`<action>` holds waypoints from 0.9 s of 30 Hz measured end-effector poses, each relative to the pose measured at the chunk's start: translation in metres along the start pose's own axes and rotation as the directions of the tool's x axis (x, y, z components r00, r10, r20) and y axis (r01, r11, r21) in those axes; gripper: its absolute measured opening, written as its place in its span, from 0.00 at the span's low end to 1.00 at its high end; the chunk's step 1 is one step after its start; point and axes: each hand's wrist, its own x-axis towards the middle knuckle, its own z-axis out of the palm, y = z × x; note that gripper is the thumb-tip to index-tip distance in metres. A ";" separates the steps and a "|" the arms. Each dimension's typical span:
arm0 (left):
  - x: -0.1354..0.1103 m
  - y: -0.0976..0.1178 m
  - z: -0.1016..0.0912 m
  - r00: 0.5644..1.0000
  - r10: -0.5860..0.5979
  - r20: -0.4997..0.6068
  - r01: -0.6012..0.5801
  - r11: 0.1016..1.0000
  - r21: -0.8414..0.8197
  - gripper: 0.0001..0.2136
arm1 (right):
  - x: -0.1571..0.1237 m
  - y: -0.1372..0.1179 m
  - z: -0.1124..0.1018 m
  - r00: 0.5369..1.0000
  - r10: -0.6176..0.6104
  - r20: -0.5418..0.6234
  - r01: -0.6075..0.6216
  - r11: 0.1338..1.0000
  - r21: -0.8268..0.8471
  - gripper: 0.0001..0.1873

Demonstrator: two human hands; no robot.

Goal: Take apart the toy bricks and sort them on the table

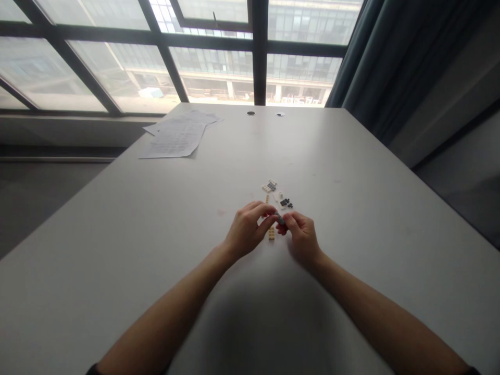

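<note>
Between the fingertips of my left hand and my right hand is a small grey building brick piece. Both hands pinch it, one from each side, just above the table. Partly behind the hands lie tan bricks, one showing below the fingers and a narrow one above them. Past the fingertips are white and grey studded bricks. Small black pieces lie beside white ones, close to my right hand. The fingers hide part of the held piece, so its full shape does not show.
A large white table spreads under everything. Printed paper sheets lie at its far left. Two round cable holes, a dark one and a lighter one, sit near the back edge. Behind are windows and a dark curtain on the right.
</note>
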 end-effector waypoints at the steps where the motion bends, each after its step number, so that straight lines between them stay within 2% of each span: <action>1: 0.000 0.000 0.000 1.000 -0.027 0.009 0.028 0.999 -0.038 0.05 | -0.001 -0.001 0.000 1.000 -0.008 0.012 0.009 1.000 -0.013 0.17; 4: 0.002 -0.003 0.000 0.990 -0.129 0.051 0.137 0.969 -0.204 0.05 | -0.002 -0.004 0.000 0.999 -0.037 0.035 0.038 0.998 -0.053 0.13; 7: 0.004 -0.009 0.000 0.969 -0.213 0.124 0.245 0.891 -0.382 0.08 | -0.003 -0.004 -0.001 0.994 -0.104 0.022 0.105 0.992 -0.076 0.08; 11: 0.005 -0.012 -0.001 0.948 -0.242 0.208 0.317 0.781 -0.538 0.12 | -0.003 -0.006 -0.003 0.965 -0.250 0.081 0.261 0.950 -0.174 0.20; 15: 0.007 -0.007 -0.003 0.931 -0.249 0.266 0.360 0.745 -0.562 0.12 | -0.001 -0.008 -0.004 0.929 -0.329 0.171 0.365 0.894 -0.262 0.19; 17: 0.008 -0.005 -0.003 0.924 -0.268 0.271 0.376 0.764 -0.525 0.12 | -0.001 -0.009 -0.005 0.925 -0.339 0.174 0.377 0.880 -0.290 0.18; 20: 0.007 -0.006 -0.005 0.938 -0.287 0.193 0.340 0.868 -0.362 0.11 | 0.002 -0.009 -0.010 0.926 -0.340 0.164 0.377 0.863 -0.338 0.18; 23: 0.005 -0.010 -0.009 0.978 -0.184 0.101 0.193 0.977 -0.088 0.09 | 0.007 -0.008 -0.017 0.934 -0.309 0.181 0.357 0.845 -0.398 0.18; 25: 0.003 -0.012 -0.013 0.987 -0.068 0.144 0.054 0.994 0.097 0.10 | 0.011 -0.007 -0.023 0.941 -0.249 0.228 0.328 0.837 -0.438 0.17; 27: 0.001 -0.015 -0.015 0.972 0.018 0.234 -0.073 0.971 0.229 0.12 | 0.014 -0.006 -0.027 0.939 -0.162 0.303 0.299 0.820 -0.487 0.16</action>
